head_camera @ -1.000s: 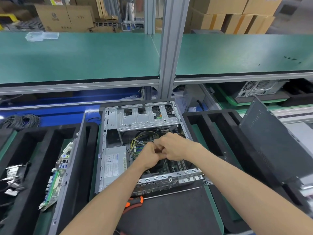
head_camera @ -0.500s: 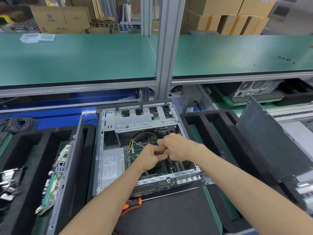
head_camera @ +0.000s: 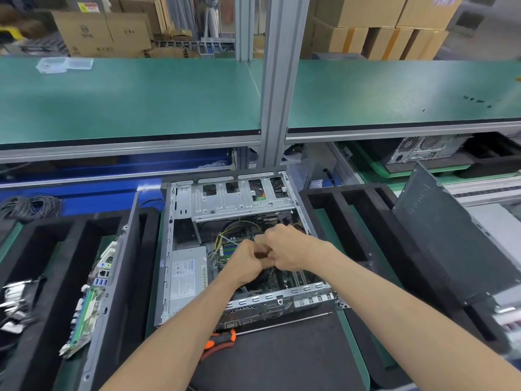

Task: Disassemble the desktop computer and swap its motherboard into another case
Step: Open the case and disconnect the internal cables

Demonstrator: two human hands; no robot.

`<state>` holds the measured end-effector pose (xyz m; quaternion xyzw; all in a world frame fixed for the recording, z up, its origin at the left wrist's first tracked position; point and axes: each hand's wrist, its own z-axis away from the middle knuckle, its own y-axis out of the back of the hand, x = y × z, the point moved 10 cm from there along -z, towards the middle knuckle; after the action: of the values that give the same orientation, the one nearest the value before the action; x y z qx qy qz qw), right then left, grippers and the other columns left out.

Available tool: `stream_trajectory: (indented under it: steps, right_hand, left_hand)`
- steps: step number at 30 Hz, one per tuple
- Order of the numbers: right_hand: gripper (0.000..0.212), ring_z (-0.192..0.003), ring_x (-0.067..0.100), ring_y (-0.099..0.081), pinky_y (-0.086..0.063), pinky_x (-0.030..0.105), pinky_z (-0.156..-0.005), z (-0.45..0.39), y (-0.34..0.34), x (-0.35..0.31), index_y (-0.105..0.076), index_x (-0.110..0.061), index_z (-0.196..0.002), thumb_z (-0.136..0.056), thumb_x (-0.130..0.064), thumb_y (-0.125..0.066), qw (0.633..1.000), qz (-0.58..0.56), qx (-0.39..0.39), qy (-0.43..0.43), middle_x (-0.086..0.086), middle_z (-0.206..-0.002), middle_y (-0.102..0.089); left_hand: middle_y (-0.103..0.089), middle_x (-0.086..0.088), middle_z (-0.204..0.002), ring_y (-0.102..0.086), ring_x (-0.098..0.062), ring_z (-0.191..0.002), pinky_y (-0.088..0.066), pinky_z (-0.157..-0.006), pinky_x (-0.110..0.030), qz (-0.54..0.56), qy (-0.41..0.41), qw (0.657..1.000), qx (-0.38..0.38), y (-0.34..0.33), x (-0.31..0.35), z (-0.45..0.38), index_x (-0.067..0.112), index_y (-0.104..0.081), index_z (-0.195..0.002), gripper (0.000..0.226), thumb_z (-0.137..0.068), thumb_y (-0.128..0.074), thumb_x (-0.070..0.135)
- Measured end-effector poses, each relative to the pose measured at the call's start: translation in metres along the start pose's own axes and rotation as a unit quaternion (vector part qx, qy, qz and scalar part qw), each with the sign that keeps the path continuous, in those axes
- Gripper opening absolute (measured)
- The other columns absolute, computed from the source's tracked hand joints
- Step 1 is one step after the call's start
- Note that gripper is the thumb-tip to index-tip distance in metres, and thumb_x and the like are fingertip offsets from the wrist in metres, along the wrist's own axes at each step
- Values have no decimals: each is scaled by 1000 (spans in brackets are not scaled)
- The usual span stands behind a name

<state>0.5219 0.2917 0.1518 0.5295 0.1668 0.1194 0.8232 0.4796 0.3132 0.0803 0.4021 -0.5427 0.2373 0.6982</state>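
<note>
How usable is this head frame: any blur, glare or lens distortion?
Head view: wide-angle bending curves the green shelf edge; cardboard boxes behind are soft; right edge smeared by motion; open computer case and both hands sharp, evenly lit, no strong glare.

Bare galvanized metal case (head_camera: 234,201), matt black foam trays (head_camera: 349,198), smooth matt green bench mat (head_camera: 135,100).

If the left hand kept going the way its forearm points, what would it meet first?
Probably the right hand, whose knuckles already sit against the left hand above the open computer case. Beyond that lies the drive cage, though depth is unclear.
</note>
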Motion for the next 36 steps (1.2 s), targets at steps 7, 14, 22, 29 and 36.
stream_trajectory:
  steps: [7, 14, 22, 29, 36]
  right_hand:
    - [33, -90, 37, -58, -43, 40, -68, 3, 7, 19, -45, -8, -116, -101, -37, -51, 996, 15, 52, -66, 15, -100, -55]
    - [17, -82, 24, -45, -35, 37, -69, -3, -1, 2, -40, -19, -94, -93, -12, -55, 1000, -11, 19, 3, 6, -93, -50]
    - [25, -93, 39, -60, -39, 40, -64, -4, 6, 17, -46, -9, -102, -101, -34, -49, 996, 50, 56, -51, 17, -102, -58]
    - [21, -71, 20, -43, -28, 33, -62, -2, 4, 1, -46, -20, -88, -95, -31, -62, 998, -18, 25, 58, -3, -84, -40]
    - [25, -92, 36, -60, -38, 38, -67, -7, 10, 7, -51, -5, -111, -101, -28, -51, 998, 46, 52, 8, 11, -92, -54]
  left_hand:
    - [-73, 16, -68, -54, 13, -62, -42, -69, -7, 2, 21, 999, 36, 7, -5, -3, 40, -80, -72, 22, -72, -87, 19]
    - [-68, 14, -62, -54, 4, -57, -40, -59, -12, 4, -4, 1000, 11, 2, 0, -1, 34, -74, -63, 27, -76, -77, 10]
    - [-75, 9, -72, -53, 5, -62, -46, -70, -16, -11, 30, 999, 42, 9, -5, -3, 41, -80, -78, 23, -69, -89, 22]
    - [-68, -9, -67, -50, -16, -63, -46, -66, -38, -21, 37, 999, 20, 4, -8, -1, 9, -72, -70, 20, -73, -81, 26]
    - [-67, 10, -55, -38, 1, -47, -35, -54, -16, -34, 51, 996, 61, 14, -7, -3, 42, -78, -67, 21, -63, -88, 25]
